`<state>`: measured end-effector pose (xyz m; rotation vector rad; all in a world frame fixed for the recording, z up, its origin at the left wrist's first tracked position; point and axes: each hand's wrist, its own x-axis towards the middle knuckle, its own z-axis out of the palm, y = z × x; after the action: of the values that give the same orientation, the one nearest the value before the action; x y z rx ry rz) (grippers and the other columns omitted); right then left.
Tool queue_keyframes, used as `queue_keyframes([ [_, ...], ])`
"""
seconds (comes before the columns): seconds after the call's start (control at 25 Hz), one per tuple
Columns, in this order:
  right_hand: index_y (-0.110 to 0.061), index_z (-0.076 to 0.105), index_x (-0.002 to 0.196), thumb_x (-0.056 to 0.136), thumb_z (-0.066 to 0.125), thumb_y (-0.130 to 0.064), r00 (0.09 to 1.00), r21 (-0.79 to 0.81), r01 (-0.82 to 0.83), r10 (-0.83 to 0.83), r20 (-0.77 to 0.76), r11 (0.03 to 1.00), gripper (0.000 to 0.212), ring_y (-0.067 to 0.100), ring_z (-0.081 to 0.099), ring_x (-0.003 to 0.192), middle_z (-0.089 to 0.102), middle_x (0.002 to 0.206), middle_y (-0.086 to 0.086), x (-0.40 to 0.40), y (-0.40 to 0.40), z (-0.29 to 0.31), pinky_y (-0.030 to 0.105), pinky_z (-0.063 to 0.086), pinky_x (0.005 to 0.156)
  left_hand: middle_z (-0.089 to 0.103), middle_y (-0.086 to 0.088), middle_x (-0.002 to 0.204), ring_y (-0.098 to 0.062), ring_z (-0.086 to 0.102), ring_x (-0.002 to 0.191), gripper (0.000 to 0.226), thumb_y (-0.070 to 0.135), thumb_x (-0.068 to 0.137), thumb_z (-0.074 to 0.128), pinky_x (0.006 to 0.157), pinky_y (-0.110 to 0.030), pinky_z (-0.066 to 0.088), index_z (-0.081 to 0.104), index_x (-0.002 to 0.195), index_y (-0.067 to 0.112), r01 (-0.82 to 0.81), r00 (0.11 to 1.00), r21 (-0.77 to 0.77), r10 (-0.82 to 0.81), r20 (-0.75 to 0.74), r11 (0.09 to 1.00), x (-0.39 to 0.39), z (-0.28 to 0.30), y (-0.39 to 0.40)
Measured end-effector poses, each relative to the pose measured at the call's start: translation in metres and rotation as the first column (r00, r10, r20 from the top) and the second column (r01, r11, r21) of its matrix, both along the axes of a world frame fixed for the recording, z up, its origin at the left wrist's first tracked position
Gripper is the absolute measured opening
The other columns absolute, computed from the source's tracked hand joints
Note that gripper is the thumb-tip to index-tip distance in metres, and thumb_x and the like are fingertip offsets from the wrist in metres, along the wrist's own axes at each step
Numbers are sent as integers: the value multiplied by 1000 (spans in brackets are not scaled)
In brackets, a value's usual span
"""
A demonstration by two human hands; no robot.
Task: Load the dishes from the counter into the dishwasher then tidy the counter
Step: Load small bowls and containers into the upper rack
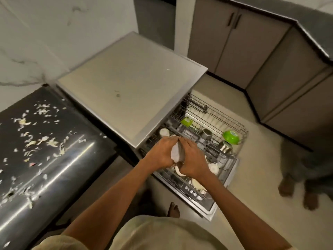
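Steel top: the grey lid of the dishwasher point(133, 83) is seen bare, beside the black table point(45, 150).
Table: pale vegetable scraps point(36, 139) are scattered over its glossy surface.
Racks: both wire racks are drawn out over the open door; the upper rack point(212, 116) is set above the lower rack point(180, 181).
Upper rack load: a green cup point(186, 121), a green bowl point(232, 137), two steel cups point(207, 133) and a white cup point(164, 132) are held in it.
Lower rack load: white dishes point(198, 184) are stood among the tines.
Held dish: a whitish plate point(177, 154) is held on edge over the racks, between both hands; exact shape cannot be told through blur.
Left hand point(160, 154): fingers are curled round the plate's left side.
Right hand point(192, 159): fingers are curled round its right side, touching the left fingertips at the top.
Floor: a dark furry animal point(302, 170) is seen blurred by the cabinets point(252, 47).
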<state>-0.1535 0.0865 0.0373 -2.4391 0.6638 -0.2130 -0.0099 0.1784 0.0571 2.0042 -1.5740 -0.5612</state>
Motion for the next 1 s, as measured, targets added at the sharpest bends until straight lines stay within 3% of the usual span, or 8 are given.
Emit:
queue_keyframes([
  [0.12,-6,46,146,60,83,-24,993,15,111,-110,-42,994,95,28,47,133,54,144,9,-24,-24,-11,40,43,107,65,-4,107,-19,61,96,55,26,67,79,81,-29,48,58,115,10,91,995,40,-89,-51,995,-16,-8,-34],
  [0.28,-10,49,145,60,85,-29,963,102,268,-264,-54,958,95,25,46,133,55,143,6,-45,-54,-26,39,42,110,67,-7,117,-19,61,107,63,20,63,81,92,-35,50,60,122,10,149,982,100,-135,-132,984,-26,-22,-78],
  [0.44,-9,53,142,62,84,-40,905,155,424,-415,-88,892,91,26,51,130,58,141,8,-47,-92,-43,38,41,110,58,5,131,-4,52,120,66,15,71,80,102,-9,36,59,133,10,157,967,132,-124,-224,979,-22,-42,-126],
  [0.48,-9,53,142,63,83,-43,894,158,447,-439,-87,880,91,25,52,130,58,140,8,-46,-101,-47,38,42,110,58,4,131,-3,51,120,66,13,72,80,104,-8,35,59,133,8,165,960,139,-127,-249,976,-18,-48,-138],
  [0.6,-11,54,143,63,86,-39,859,187,511,-502,-96,839,91,23,52,131,58,142,8,-36,-131,-59,39,44,110,58,-6,140,-15,52,131,72,16,72,80,110,-36,44,55,139,11,197,951,226,-130,-281,954,-6,-66,-181],
  [0.64,-13,53,144,63,87,-37,852,200,524,-514,-104,828,91,23,51,133,57,143,8,-31,-140,-63,39,44,110,56,-8,142,-17,50,134,74,12,72,82,111,-39,43,54,141,11,205,948,251,-128,-290,946,-1,-75,-194],
  [0.88,-15,54,143,64,72,-58,787,233,617,-592,-174,751,91,25,59,125,61,139,5,-6,-193,-95,44,51,102,49,-12,147,-23,48,134,72,-1,75,79,110,-30,40,51,141,7,290,933,326,-190,-306,900,20,-104,-264],
  [1.0,-13,51,144,63,66,-61,758,287,651,-615,-216,703,95,24,58,125,61,139,6,5,-218,-112,45,51,103,45,-14,149,-26,45,137,71,-9,76,72,112,-32,38,49,142,7,289,932,341,-181,-314,895,25,-127,-287],
])
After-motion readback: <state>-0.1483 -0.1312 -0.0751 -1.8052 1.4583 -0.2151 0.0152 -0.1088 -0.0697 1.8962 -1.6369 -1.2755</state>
